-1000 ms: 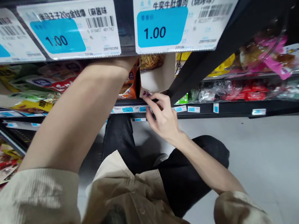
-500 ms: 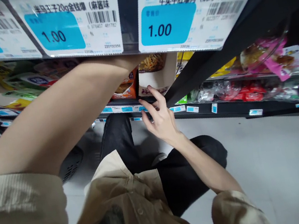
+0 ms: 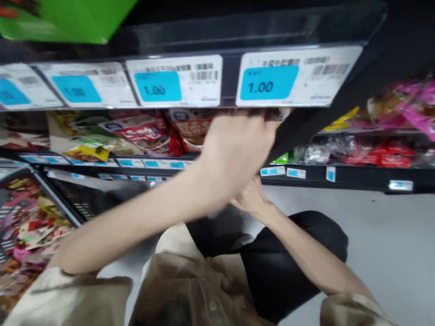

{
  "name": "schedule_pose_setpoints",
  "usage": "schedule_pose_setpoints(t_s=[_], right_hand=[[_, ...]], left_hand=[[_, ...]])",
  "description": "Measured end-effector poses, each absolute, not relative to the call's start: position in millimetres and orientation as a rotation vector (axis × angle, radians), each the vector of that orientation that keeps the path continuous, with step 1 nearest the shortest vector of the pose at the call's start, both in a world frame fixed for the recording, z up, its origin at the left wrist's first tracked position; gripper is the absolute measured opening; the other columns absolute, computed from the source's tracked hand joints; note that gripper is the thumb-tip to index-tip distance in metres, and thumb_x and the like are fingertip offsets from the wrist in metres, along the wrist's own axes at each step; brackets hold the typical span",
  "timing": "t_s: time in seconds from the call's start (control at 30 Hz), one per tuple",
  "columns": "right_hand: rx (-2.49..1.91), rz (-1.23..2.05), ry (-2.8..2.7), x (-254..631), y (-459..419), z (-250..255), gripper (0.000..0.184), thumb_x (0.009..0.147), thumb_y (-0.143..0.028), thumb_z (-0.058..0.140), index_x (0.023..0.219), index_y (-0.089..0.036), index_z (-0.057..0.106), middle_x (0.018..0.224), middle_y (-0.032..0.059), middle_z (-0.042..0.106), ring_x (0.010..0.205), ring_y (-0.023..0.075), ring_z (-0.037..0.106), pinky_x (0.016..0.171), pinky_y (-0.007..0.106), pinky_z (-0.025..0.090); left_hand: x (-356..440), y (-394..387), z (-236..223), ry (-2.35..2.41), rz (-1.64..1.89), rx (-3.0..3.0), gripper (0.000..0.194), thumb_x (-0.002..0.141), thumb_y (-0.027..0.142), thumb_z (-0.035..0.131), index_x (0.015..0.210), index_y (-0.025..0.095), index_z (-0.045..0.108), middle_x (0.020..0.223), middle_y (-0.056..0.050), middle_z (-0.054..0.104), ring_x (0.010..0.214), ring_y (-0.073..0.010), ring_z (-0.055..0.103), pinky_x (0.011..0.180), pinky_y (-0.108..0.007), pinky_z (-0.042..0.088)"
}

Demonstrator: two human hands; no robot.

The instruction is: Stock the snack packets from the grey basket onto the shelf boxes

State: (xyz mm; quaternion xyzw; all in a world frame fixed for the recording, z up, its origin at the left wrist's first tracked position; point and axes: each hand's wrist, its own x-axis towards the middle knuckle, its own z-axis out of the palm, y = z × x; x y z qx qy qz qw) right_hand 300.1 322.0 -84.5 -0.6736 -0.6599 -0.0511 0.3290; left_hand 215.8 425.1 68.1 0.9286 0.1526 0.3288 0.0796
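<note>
My left hand (image 3: 236,151) is at the front of the lower shelf, just under the price-label strip, knuckles up. It is smeared by motion and its fingertips are out of sight, so I cannot make out what it holds. My right hand (image 3: 251,196) is below and behind it, partly covered by it, its fingers hidden. Left of my left hand stand a brown-orange snack bag (image 3: 190,128) and a red snack bag (image 3: 150,135). A sliver of printed packaging (image 3: 283,113) shows beside my left knuckles.
A dark shopping basket (image 3: 17,174) with many small snack packets stands at the left. The upper shelf edge (image 3: 195,30), with its price labels (image 3: 297,77), overhangs my hands. A green box (image 3: 79,13) rests above. Bagged snacks (image 3: 391,156) fill shelves at right, over grey floor.
My left hand, hidden inside the shelf before, has come back to its front edge. My right hand, earlier with fingers spread by a white-sided box, is lower and partly covered. The view has shifted, showing the basket.
</note>
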Motion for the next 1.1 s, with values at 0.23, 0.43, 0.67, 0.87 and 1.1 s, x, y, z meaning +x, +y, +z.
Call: schedule_pose_setpoints(t_s=[0.23, 0.43, 0.67, 0.87, 1.1], right_hand=[[-1.245, 0.109, -2.036, 302.1, 327.6, -97.0, 0.045, 0.096, -0.018, 0.051, 0.134, -0.029, 0.073, 0.111, 0.0071, 0.081, 0.092, 0.0280, 0.079, 0.080, 0.044, 0.068], [-1.282, 0.253, -2.168, 302.1, 352.9, -134.6, 0.047, 0.094, -0.010, 0.046, 0.130, -0.027, 0.071, 0.124, 0.0092, 0.077, 0.106, 0.0279, 0.079, 0.090, 0.041, 0.067], [-1.504, 0.407, -2.178, 315.1, 361.9, -191.4, 0.037, 0.102, -0.035, 0.042, 0.119, -0.022, 0.072, 0.115, 0.0099, 0.079, 0.098, 0.0269, 0.080, 0.078, 0.035, 0.065], [-1.660, 0.709, -2.204, 330.1, 372.8, -231.1, 0.040, 0.096, -0.046, 0.041, 0.105, -0.026, 0.074, 0.108, 0.0092, 0.081, 0.086, 0.0277, 0.080, 0.070, 0.036, 0.063], [-1.749, 0.830, -2.176, 324.7, 375.1, -228.3, 0.042, 0.095, -0.049, 0.040, 0.104, -0.027, 0.074, 0.108, 0.0093, 0.081, 0.084, 0.0282, 0.078, 0.073, 0.039, 0.062]], left_hand=[[76.0, 365.0, 25.4, -0.304, 0.152, 3.041, 0.026, 0.105, 0.017, 0.048, 0.114, 0.024, 0.072, 0.101, -0.005, 0.074, 0.092, -0.0164, 0.067, 0.083, -0.034, 0.053], [-48.0, 336.4, -56.0, 0.447, -0.234, 2.861, 0.017, 0.102, 0.024, 0.056, 0.091, 0.022, 0.069, 0.089, -0.003, 0.073, 0.090, -0.0188, 0.068, 0.075, -0.036, 0.051], [-168.2, 368.7, -47.6, 1.458, 0.302, 2.605, 0.026, 0.103, 0.017, 0.041, 0.112, 0.019, 0.066, 0.100, -0.010, 0.071, 0.092, -0.0206, 0.065, 0.081, -0.034, 0.050], [-270.6, 429.9, -42.7, 2.471, 0.625, 1.776, 0.020, 0.094, 0.036, 0.063, 0.099, 0.017, 0.058, 0.105, -0.013, 0.065, 0.097, -0.0258, 0.064, 0.093, -0.040, 0.053], [-321.5, 449.7, -54.6, 2.534, 0.294, 1.335, 0.029, 0.080, 0.038, 0.071, 0.097, 0.017, 0.064, 0.096, -0.010, 0.076, 0.099, -0.0280, 0.071, 0.096, -0.037, 0.055]])
